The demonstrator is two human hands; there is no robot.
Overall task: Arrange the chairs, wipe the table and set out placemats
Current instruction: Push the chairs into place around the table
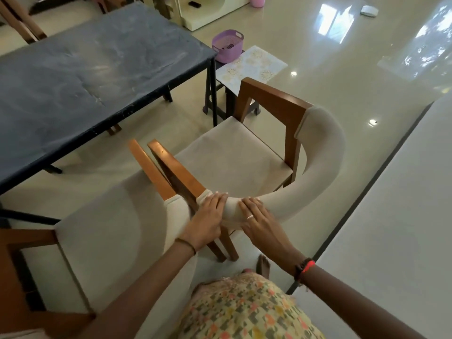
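Two wooden chairs with beige cushions stand side by side before the dark blue table point(97, 69). The right chair point(232, 152) has a curved padded backrest point(318, 152). My left hand point(204, 221) and my right hand point(259, 221) both grip the near end of that backrest, fingers curled over the padding. The left chair point(102, 228) is close beside it, their wooden armrests almost touching. A pale patterned placemat point(252, 66) lies on a small stool beyond the table's right corner.
A purple basket point(227, 45) sits beside the placemat. A white raised surface point(391, 204) runs along the right. Another wooden chair point(22, 23) stands at the far left of the table. Glossy tiled floor point(330, 69) stretches beyond.
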